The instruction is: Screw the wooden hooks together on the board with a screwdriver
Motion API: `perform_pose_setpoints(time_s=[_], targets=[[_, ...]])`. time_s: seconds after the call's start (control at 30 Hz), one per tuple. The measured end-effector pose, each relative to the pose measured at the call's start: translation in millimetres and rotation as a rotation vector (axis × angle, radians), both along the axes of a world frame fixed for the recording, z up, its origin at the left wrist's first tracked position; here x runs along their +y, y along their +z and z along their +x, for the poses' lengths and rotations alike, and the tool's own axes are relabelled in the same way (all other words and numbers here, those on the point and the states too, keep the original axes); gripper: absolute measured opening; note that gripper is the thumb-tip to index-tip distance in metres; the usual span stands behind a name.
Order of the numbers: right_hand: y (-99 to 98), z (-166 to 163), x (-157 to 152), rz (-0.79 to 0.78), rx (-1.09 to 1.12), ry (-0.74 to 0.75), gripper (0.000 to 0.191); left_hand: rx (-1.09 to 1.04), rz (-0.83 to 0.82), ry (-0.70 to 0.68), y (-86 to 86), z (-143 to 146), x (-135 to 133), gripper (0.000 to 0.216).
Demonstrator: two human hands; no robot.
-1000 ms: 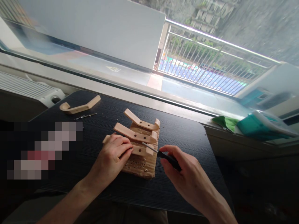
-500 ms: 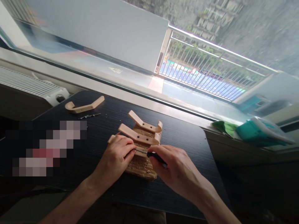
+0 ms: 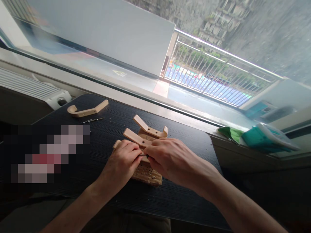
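Several bent wooden hooks lie across a worn wooden block [image 3: 148, 179] pocked with holes. The two farther ones, a far hook [image 3: 152, 130] and a middle hook [image 3: 133, 136], each have dark holes. My left hand [image 3: 125, 155] is closed over the nearest hook [image 3: 116, 143], its thumb and forefinger together by a thin metal shaft. That shaft belongs to a slim black-handled tool [image 3: 146, 156], gripped in my right hand [image 3: 170, 157]. Most of the handle is hidden by my fingers, and the exact kind of tool is unclear. Part of the middle hook is covered by my right hand.
Another wooden hook [image 3: 87, 112] lies at the back left of the dark table [image 3: 189, 197], near thin metal pieces [image 3: 93, 120]. A radiator [image 3: 31, 87] stands left. By the window on the right are a green cloth [image 3: 230, 134] and a teal container [image 3: 264, 139]. A patch at left is pixelated.
My right hand has moved left and slightly up, close against my left fingers, covering more of the tool and the middle hook. My left hand has stayed almost still.
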State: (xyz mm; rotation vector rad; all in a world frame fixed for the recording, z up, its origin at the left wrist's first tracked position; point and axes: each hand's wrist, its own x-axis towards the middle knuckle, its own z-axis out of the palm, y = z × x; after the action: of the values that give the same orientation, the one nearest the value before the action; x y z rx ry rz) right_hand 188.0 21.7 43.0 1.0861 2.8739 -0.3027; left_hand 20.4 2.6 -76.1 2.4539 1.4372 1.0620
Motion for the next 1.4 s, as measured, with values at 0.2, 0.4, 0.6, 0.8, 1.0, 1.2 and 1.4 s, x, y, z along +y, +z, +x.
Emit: perform_pose_setpoints(time_s=[0.2,0.4,0.6,0.8,1.0,1.2,1.4], targets=[[12.0,-12.4,6.6,-0.016,-0.102,0.034,0.013,-0.008,-0.007,0.003,2.5,0.4,0.2,0.016],[25.0,-22.6,17.2,-0.029,-0.205,0.047,0.018,0.0,-0.008,-0.002,3.7,-0.8,2.9,0.013],[26.5,-28.3,26.4,-0.038,-0.179,0.101,0.016,0.002,-0.035,-0.03,3.6,-5.7,2.2,0.019],[27.4,-27.9,29.6,-0.028,-0.212,0.058,0.02,-0.012,0.052,-0.03,9.4,-18.1,-4.7,0.035],[33.9,-30.7,31.5,-0.085,-0.244,0.064,0.021,0.028,0.156,0.078,12.5,-37.0,-8.3,0.031],[42.5,-38.3,32.0,-0.105,-0.319,0.109,0.023,0.035,0.102,0.059,3.7,-34.2,-4.6,0.025],[45.0,-43.2,31.5,-0.101,-0.367,0.112,0.022,0.054,0.104,0.084,6.3,-32.6,-5.0,0.022]])
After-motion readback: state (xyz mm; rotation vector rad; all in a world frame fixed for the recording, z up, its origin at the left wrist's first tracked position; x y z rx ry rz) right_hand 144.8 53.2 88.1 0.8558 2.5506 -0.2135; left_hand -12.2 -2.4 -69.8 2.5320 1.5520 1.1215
